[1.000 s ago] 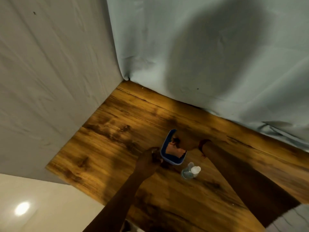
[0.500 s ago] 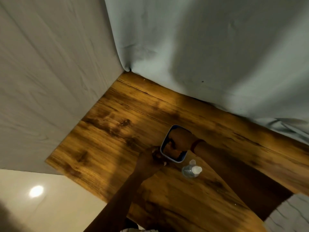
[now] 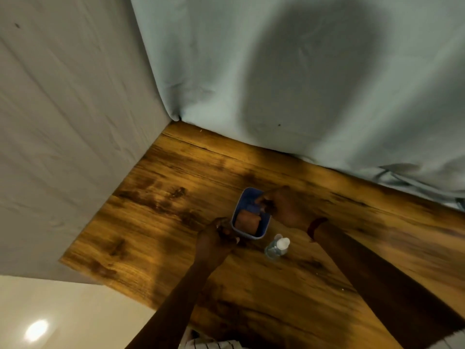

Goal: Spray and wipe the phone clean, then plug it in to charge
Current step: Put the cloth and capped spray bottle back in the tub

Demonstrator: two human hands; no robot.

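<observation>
STEP: fetching supplies | left hand [image 3: 221,235] grips the tub's [image 3: 263,231] near-left rim, likely to steady it | right hand [image 3: 281,207] curls into the far end, hold cannot be told | cloth [image 3: 247,221] folded inside | spray bottle [image 3: 276,246] upright just near-right, within reach | phone not discernible

Standing mid-way on the wood-grain table [image 3: 176,197]: blue plastic tub [image 3: 254,236], clear white-capped bottle [image 3: 276,248] sitting just near-right.
</observation>
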